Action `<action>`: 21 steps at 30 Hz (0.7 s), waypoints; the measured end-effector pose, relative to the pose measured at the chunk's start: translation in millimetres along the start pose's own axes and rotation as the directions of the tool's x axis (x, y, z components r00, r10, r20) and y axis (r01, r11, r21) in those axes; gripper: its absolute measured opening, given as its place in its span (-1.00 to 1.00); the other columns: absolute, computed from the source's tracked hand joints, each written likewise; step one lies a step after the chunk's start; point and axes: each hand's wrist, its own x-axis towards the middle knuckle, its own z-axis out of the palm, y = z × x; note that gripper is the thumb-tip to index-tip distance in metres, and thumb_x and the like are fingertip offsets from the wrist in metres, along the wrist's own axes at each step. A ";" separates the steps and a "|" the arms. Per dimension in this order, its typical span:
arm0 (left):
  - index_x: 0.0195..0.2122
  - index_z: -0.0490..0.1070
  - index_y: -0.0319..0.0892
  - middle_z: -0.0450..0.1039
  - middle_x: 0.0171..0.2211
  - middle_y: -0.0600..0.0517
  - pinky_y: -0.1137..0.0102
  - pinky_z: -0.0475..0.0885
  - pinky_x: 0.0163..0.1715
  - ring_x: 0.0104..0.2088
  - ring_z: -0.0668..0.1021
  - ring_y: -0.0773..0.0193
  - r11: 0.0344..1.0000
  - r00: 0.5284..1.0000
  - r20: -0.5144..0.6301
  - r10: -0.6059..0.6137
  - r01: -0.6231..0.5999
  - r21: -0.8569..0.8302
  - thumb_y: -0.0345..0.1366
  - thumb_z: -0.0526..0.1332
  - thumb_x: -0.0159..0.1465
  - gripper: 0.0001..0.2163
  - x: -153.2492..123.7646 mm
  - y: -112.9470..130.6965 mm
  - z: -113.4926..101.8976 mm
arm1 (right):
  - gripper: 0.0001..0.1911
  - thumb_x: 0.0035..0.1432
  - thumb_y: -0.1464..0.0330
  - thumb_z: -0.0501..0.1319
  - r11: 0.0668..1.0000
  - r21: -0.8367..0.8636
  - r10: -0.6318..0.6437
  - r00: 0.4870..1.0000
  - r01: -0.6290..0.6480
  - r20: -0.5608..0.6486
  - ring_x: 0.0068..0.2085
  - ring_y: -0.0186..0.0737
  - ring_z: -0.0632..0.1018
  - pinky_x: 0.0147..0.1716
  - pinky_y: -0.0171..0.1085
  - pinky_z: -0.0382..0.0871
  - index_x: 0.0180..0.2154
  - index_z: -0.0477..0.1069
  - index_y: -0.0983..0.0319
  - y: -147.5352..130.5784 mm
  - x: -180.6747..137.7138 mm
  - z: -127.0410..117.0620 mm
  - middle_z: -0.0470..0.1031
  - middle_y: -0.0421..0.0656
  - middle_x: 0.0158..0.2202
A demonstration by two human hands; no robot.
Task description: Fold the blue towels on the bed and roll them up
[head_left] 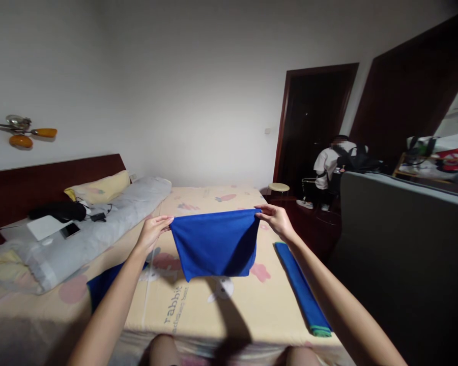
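A folded blue cloth [216,244] hangs in the air above the bed [252,300], stretched between my two hands. My left hand [154,231] pinches its upper left corner and my right hand [275,218] pinches its upper right corner. The cloth's lower edge hangs free just above the patterned bedsheet. A rolled blue cloth [301,290] lies on the bed to the right, under my right forearm. Another piece of blue cloth [101,287] lies on the bed under my left forearm.
A grey folded quilt [99,231], a yellow pillow [99,189], a black bag [59,210] and a phone [69,230] lie by the headboard at left. A grey upright panel [400,239] stands at right. A person with a backpack [338,170] crouches by the dark doorway, near a small stool [278,188].
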 end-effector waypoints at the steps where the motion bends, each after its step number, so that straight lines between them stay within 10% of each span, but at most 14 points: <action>1: -0.34 0.56 -0.22 0.63 -0.40 -0.06 0.31 0.53 -0.26 -0.33 0.63 0.16 1.000 1.000 -0.001 0.002 -0.002 0.012 -0.13 0.51 -0.17 -0.61 0.4 -0.7 0.2 | -0.51 -0.22 0.08 0.43 1.000 -0.001 0.001 1.000 -0.001 0.001 -0.27 -0.11 0.61 -0.21 -0.14 0.50 -0.25 0.56 0.24 1.8 0.4 0.3 0.63 -0.08 -0.33; 21: -0.44 0.57 -0.19 0.62 -0.49 -0.01 0.35 0.48 -0.35 -0.40 0.61 0.17 0.904 0.999 0.038 0.034 -0.047 0.426 -0.13 0.43 -0.17 -0.71 17.8 -46.2 -12.4 | -0.73 0.04 0.17 0.24 0.956 -0.290 -0.030 0.998 0.044 0.052 -0.30 -0.13 0.60 -0.26 -0.18 0.48 -0.30 0.53 0.21 51.9 2.5 12.3 0.62 -0.09 -0.34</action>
